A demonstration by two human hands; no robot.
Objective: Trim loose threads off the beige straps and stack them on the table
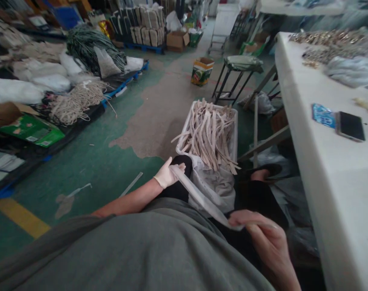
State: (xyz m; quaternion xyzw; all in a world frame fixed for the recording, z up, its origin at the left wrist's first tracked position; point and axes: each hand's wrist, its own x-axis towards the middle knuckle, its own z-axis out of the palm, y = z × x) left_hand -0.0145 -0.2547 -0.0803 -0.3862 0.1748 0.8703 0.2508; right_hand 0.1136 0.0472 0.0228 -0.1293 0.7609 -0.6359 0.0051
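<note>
A long pale fabric strap stretches slantwise across my lap between my two hands. My left hand, in a whitish glove, holds the far end, with the thumb raised and the palm partly turned up. Close to my body, my bare right hand pinches the near end between thumb and fingers. Just beyond my knees stands a white plastic crate, heaped with beige straps. Some straps hang over its rim. A whitish cloth or bag drapes from the crate's near side onto my lap.
At right, a white table bears a phone, a blue packet and heaped metal fittings. A stool and an open carton stand ahead. Pallets of cords and sacks line the left.
</note>
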